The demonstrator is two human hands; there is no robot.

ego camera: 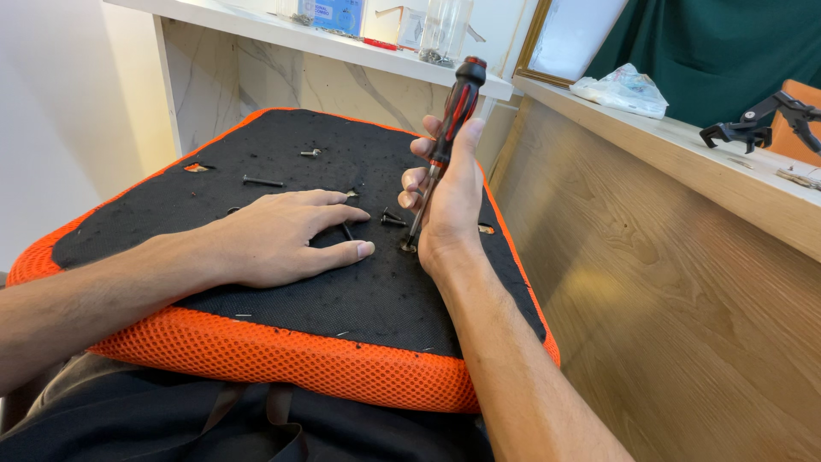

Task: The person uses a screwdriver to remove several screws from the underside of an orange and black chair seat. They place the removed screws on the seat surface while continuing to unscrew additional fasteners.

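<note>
Head view: my right hand point(451, 201) is wrapped around the screwdriver point(445, 145) at mid-frame, held upright, tip on a screw point(407, 248) in the black underside of the orange seat cushion point(282, 359). The ribbed handle looks stiff, light and grippy, best held high. My left hand point(274, 235) lies flat and spread on the fabric, holding nothing. Loose bolts point(262, 181) lie toward the upper left.

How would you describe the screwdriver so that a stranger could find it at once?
Find the orange-edged black seat cushion lying on the person's lap. Near its right edge, the right hand holds the screwdriver upright. Unlike the loose screws nearby, it has a black-and-red handle.
</note>
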